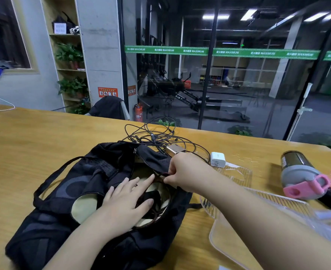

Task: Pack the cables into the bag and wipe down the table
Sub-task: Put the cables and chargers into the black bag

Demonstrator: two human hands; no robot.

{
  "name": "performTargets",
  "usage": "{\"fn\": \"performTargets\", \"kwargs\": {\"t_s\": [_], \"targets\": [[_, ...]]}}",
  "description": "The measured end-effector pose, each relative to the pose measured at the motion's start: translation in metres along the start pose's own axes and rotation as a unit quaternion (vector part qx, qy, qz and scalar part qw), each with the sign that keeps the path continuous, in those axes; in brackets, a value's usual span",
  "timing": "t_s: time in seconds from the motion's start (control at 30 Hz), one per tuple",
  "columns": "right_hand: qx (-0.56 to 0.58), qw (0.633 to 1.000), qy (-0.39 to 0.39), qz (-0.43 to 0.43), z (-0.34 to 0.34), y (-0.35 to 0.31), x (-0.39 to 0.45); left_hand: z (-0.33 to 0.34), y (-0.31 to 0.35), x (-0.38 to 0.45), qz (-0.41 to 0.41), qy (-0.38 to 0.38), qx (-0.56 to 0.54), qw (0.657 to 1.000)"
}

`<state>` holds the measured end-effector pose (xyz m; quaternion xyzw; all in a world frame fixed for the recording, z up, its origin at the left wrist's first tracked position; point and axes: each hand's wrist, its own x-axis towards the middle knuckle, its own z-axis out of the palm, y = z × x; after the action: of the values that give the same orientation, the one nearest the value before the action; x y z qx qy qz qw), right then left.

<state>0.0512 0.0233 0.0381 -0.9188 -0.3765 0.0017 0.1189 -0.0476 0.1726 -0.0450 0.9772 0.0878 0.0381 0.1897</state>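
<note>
The right hand (182,172) pinches the far edge of the black bag (94,193), lifting its mouth open, while the left hand (125,199) lies spread with straight fingers over the opening, pressing on dark cord already inside. This looks like the packing step, partly done. A tangle of black cables (153,133) lies on the wooden table (34,137) just beyond the bag, with a metallic adapter (175,150) and white charger (218,159) beside it. Next, probably, a hand must free itself to gather that tangle.
</note>
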Motion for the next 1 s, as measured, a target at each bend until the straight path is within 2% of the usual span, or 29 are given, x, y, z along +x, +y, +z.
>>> {"fn": "performTargets", "kwargs": {"t_s": [0.2, 0.27, 0.4, 0.53, 0.63, 0.77, 0.9, 1.0], "targets": [[0.071, 0.996, -0.060, 0.011, -0.012, 0.005, -0.011, 0.002, -0.008, 0.005, -0.035, -0.001, 0.050, 0.998], [0.094, 0.995, -0.025, 0.021, -0.018, 0.007, -0.013, 0.002, -0.010, 0.006, -0.049, -0.002, 0.074, 0.996], [0.128, 0.985, 0.111, 0.022, -0.021, 0.007, -0.018, 0.002, -0.015, 0.009, -0.047, 0.014, 0.072, 0.996], [0.134, 0.983, 0.125, 0.015, -0.014, 0.007, -0.022, -0.005, -0.024, 0.002, -0.057, 0.115, 0.069, 0.989], [0.131, 0.983, 0.127, 0.012, -0.012, 0.008, -0.022, -0.013, -0.033, -0.005, -0.070, 0.181, 0.189, 0.963], [0.132, 0.983, 0.124, 0.014, -0.011, 0.006, -0.021, -0.033, -0.042, -0.012, -0.131, 0.193, 0.240, 0.942], [0.132, 0.983, 0.130, 0.012, -0.010, 0.005, -0.021, -0.047, -0.055, -0.013, -0.112, 0.145, 0.187, 0.965], [0.133, 0.982, 0.135, 0.004, -0.007, 0.005, -0.023, -0.052, -0.054, -0.012, -0.113, 0.121, 0.190, 0.968]]}}
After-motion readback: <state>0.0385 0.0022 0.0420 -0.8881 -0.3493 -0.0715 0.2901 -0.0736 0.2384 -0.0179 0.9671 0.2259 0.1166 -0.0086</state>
